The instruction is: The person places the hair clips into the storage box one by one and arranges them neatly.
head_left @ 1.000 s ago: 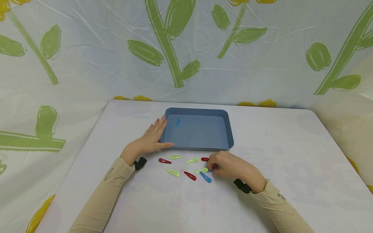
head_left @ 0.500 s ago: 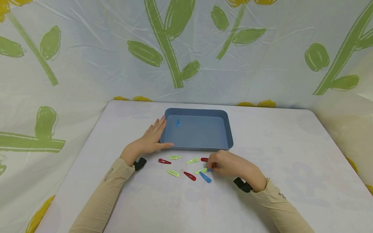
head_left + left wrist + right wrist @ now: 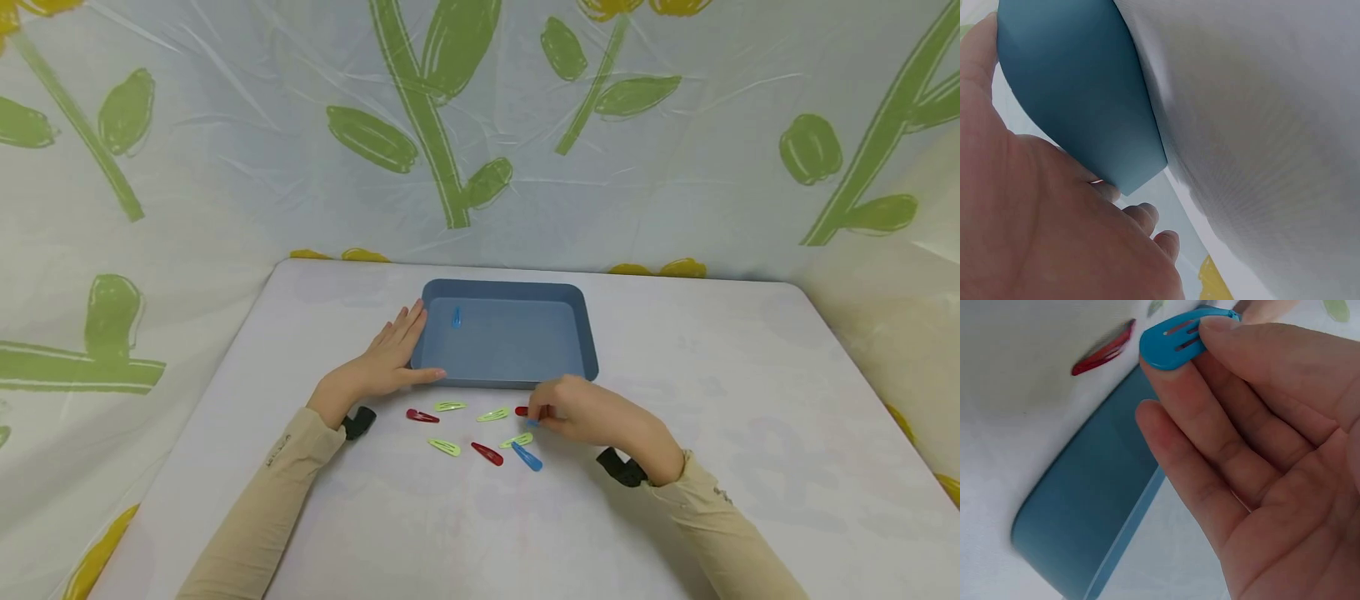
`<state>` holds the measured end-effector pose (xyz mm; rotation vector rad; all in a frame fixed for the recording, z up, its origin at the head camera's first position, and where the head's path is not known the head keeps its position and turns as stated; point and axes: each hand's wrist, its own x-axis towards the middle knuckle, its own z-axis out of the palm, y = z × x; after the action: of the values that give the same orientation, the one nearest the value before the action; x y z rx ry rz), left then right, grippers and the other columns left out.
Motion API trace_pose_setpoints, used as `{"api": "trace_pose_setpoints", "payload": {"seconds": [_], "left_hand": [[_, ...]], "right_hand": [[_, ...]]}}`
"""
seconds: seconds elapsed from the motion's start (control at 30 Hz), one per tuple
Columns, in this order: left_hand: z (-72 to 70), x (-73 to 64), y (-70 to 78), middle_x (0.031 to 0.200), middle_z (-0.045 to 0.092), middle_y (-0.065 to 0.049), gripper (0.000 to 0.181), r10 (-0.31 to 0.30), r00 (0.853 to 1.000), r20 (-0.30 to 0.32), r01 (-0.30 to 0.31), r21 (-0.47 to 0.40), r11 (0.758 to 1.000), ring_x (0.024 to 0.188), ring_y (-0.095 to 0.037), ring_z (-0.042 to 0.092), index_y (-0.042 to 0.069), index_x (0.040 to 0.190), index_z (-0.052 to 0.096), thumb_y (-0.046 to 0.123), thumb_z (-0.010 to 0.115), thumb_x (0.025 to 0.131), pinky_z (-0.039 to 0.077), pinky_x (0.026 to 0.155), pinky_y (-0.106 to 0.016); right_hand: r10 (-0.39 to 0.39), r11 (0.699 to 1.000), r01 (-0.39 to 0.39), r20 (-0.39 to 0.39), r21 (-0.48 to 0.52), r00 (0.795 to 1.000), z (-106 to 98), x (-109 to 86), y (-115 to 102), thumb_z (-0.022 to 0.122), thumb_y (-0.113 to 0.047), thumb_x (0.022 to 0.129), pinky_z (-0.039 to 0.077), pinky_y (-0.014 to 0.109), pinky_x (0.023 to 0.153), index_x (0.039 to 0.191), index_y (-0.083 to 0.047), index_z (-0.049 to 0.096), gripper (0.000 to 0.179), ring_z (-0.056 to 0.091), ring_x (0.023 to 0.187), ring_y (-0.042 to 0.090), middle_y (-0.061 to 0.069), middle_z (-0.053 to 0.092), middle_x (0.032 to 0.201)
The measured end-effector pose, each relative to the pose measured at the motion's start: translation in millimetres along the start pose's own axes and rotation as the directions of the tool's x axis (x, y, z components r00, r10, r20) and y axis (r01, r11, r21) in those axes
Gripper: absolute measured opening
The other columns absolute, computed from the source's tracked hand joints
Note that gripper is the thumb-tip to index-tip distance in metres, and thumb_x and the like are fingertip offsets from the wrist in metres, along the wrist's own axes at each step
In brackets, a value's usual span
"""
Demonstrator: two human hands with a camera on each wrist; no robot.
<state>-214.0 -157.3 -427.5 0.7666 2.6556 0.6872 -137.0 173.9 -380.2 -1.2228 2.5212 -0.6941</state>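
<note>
My right hand (image 3: 592, 414) pinches a blue snap hair clip (image 3: 1169, 344) between thumb and fingers, just above the table near the tray's front right. My left hand (image 3: 378, 367) rests along the left side of the blue-grey tray (image 3: 517, 346), fingers straight and thumb at the front rim. Inside the tray, at the back left, lies one blue hair clip (image 3: 457, 317). In front of it lie several green clips, one partly under a blue clip (image 3: 527, 457), plus red clips (image 3: 487, 454). Another red clip (image 3: 1105, 353) shows beside the tray in the right wrist view, partly hidden by my hand in the head view.
A white cloth covers the table (image 3: 750, 375). Behind it hangs a pale curtain (image 3: 262, 150) with green leaf prints. Dark straps (image 3: 622, 468) sit around both wrists, below beige sleeves.
My right hand has lifted the blue clip from beside the green one and shifted slightly up and left toward the tray. My left hand has stayed against the tray.
</note>
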Motion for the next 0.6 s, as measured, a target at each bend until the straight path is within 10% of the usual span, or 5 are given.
{"api": "trace_pose_setpoints", "payload": {"seconds": [0.6], "left_hand": [[0.5, -0.7, -0.3, 0.164, -0.019, -0.006, 0.109, 0.006, 1.000, -0.007, -0.006, 0.009, 1.000, 0.150, -0.032, -0.015, 0.002, 0.158, -0.005, 0.066, 0.055, 0.092, -0.003, 0.119, -0.054]], "right_hand": [[-0.039, 0.999, 0.039, -0.098, 0.001, 0.994, -12, 16.9, -2, 0.067, 0.006, 0.088, 0.055, 0.026, 0.068, 0.094, -0.002, 0.073, 0.011, 0.063, 0.076, 0.009, 0.002, 0.071, 0.092]]}}
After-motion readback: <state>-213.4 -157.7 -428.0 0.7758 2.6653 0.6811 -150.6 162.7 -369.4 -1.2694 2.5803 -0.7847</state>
